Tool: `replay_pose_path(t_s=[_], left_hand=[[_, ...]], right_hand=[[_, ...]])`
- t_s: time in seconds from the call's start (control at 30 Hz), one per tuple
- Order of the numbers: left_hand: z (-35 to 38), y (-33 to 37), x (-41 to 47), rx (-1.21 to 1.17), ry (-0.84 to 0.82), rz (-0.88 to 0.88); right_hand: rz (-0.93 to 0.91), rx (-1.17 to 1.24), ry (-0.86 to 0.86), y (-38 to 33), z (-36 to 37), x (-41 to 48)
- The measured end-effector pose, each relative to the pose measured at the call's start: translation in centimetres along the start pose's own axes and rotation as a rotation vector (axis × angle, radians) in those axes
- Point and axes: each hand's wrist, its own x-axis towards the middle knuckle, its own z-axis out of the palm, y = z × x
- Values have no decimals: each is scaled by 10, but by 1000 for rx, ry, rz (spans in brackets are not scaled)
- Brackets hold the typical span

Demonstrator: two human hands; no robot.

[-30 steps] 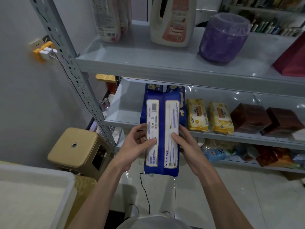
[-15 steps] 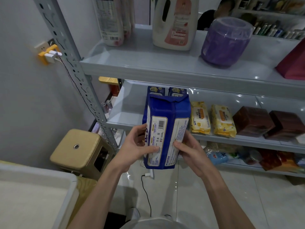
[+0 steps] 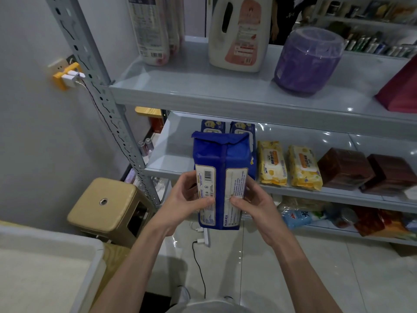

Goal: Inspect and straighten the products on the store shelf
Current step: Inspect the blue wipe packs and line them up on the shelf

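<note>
The person is holding a blue pack (image 3: 222,177) upright in front of the middle shelf (image 3: 171,163), clear of its front lip, with the printed back and barcode facing them. The left hand (image 3: 187,199) is wrapping the pack's lower left edge and the right hand (image 3: 255,204) the lower right. Both thumbs are pressing flat on the label panels, almost meeting at the centre seam, while the other fingers are curling out of sight behind the pack. Each hand is closed round it.

Just beyond the fingertips, two matching blue packs (image 3: 213,126) are standing at the back of the shelf. Out past the right knuckles two yellow wipe packs (image 3: 272,163) are lying side by side, and further that way two brown boxes (image 3: 345,168) are sitting at a slight angle. Above the fingers, a white jug (image 3: 237,35) and a purple tub (image 3: 306,59) are standing upright on the top shelf (image 3: 203,91).

As I read it, the job is only getting going. This one pack is being inspected and is not yet back on the shelf. It needs setting in line with its twins, and the yellow packs and brown boxes look due for squaring. Whether the top shelf needs attention, I cannot tell.
</note>
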Motion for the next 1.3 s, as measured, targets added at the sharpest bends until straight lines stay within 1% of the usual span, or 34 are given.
replay_pose_path(t_s=[0.2,0.37,0.4,0.5,0.67,0.73,0.9,1.0,1.07,1.23,1.3], left_hand=[[-5,-6,-2,-105,-50,-30],[-4,-3,-3,-105,-41,-57],[-3,-2,-2,-95,-32,-56],[2,0,1,-72,-6,-55],[-2,-8,1,-121,-104,-119],[-2,-7,0,-122,-100,-110],[5,-7,3,-183,-58,-159],[9,-5,5,-268,-40,-208],[13,-2,7,-284,-41,-222],[15,-1,11,-317,-76,-278],[17,-1,12,-298,-60,-278]], right_hand=[[-65,-71,-9,-5,2,0],[-59,-123,-78,-5,-4,-1],[-57,-102,-59,-5,-3,-1],[-33,-5,65,0,3,0],[69,136,174,13,9,3],[88,129,200,15,9,3],[124,90,189,15,6,2],[183,182,145,17,5,2],[213,227,120,16,6,2],[264,279,156,6,7,0],[288,303,180,1,8,-1]])
